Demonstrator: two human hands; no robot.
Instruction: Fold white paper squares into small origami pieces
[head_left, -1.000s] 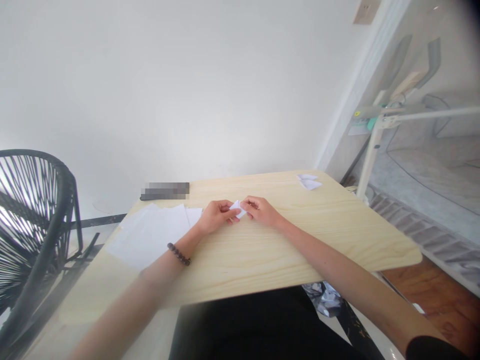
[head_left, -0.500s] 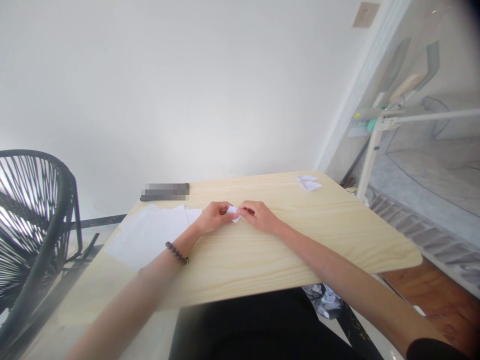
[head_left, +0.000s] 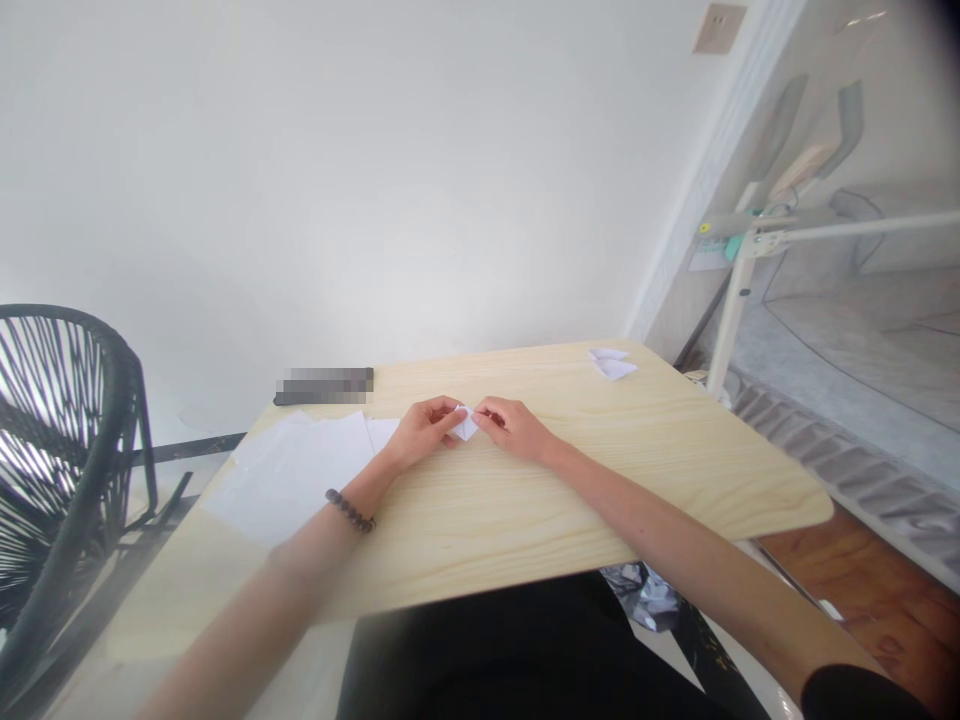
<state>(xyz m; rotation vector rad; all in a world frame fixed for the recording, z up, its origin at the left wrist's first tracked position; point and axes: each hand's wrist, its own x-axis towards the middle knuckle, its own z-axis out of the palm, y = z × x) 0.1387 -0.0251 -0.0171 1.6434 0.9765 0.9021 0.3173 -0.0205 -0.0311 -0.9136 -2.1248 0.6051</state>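
The left hand [head_left: 429, 432] is grasping a small folded paper [head_left: 466, 424] between thumb and fingers; the right hand [head_left: 517, 430] is apparently pinching its right edge with the fingertips. The paper is sitting between the hands, near the middle of the table [head_left: 465, 530]. Whether it is touching the wood is not determinable.

Step in hand, as judged: folding or creasing. The next move appears to be calling for a firm left grip and for the right fingertips to be aligning the paper's edge before pressing.

Edges: sheets [head_left: 300, 470] are lying just left of the left hand, limiting room there. Two folded pieces [head_left: 613, 368] are resting near the far right corner, well apart from the hands. The wall [head_left: 412, 200] is standing behind the far edge. Wider working room is extending rightward and toward the near edge.
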